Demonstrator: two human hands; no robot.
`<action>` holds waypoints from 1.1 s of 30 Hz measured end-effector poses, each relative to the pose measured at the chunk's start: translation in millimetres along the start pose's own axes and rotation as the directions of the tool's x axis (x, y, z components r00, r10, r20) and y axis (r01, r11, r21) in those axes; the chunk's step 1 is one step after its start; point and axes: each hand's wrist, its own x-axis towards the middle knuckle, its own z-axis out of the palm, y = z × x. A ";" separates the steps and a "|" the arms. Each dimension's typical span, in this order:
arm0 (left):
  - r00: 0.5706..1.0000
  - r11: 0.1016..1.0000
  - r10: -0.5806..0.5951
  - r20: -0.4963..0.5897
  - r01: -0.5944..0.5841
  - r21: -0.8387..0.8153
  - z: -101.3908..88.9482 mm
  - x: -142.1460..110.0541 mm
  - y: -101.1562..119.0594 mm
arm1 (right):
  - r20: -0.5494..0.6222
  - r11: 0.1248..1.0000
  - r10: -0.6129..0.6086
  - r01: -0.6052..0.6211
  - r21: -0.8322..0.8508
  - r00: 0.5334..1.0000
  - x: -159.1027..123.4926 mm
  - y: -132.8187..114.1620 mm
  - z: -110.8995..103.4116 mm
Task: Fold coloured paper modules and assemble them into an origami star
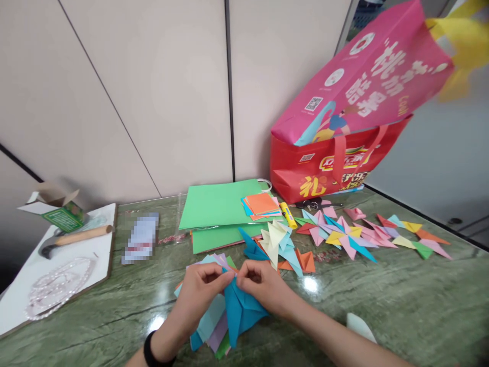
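Between my two hands is a blue folded paper piece [244,308] with pointed flaps. My left hand [202,285] pinches its upper edge between thumb and forefinger. Close beside it, my right hand [263,285] pinches the same edge, the fingertips nearly meeting. Underneath lies a fanned stack of coloured paper [212,318] in light blue, purple and green. Just beyond my right hand sits a group of folded paper pieces [286,250] in cream, light blue and orange. Part of the blue piece's top edge is hidden by my fingers.
Green paper sheets [217,201] carry small orange squares [262,204]. A yellow glue stick [288,215] lies near finished paper stars [346,234]. Red and pink bags [298,173] stand behind. At left, a white board [105,255] bears a wooden-handled tool [82,235], beads and a box.
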 end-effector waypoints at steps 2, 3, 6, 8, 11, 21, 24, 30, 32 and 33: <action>1.000 1.000 0.015 -0.005 -0.015 0.015 1.6 -0.2 1.6 | -0.030 1.000 -0.003 0.003 -0.006 1.000 0.7 -1.3 -0.3; 0.999 0.999 0.028 -0.016 -0.027 0.030 2.0 -0.1 3.7 | -0.047 1.000 -0.005 0.005 -0.003 0.999 1.0 -1.9 -0.6; 0.996 0.992 0.072 -0.058 -0.066 0.112 0.8 1.7 16.5 | -0.080 1.000 -0.002 0.003 0.015 0.997 1.0 -4.0 -2.7; 0.996 0.986 0.074 -0.042 -0.067 0.154 -1.1 3.7 29.0 | -0.080 0.999 0.003 0.000 0.032 0.997 0.2 -6.1 -4.8; 0.998 0.981 0.070 -0.003 -0.068 0.180 -2.1 7.4 46.2 | -0.074 0.997 0.003 0.002 0.073 0.997 -1.6 -10.2 -7.7; 0.992 0.999 -0.031 -0.119 0.032 0.009 10.7 6.9 41.3 | -0.102 0.994 -0.030 0.040 0.099 0.994 0.1 -8.3 -11.8; 0.982 0.992 -0.094 -0.163 0.079 -0.093 12.2 5.0 29.4 | -0.109 0.995 -0.040 0.049 0.083 0.993 0.3 -5.3 -11.2; 0.980 0.974 -0.142 -0.141 0.113 -0.197 15.6 13.5 11.2 | -0.150 0.998 -0.041 0.049 0.050 0.988 3.6 1.5 -10.3; 0.981 0.974 -0.138 -0.135 0.110 -0.197 15.8 19.0 8.5 | -0.166 0.998 -0.034 0.041 0.041 0.986 5.8 5.3 -10.0; 0.982 0.975 -0.132 -0.138 0.104 -0.195 15.5 21.8 7.4 | -0.172 0.999 -0.031 0.038 0.038 0.985 7.0 7.3 -9.9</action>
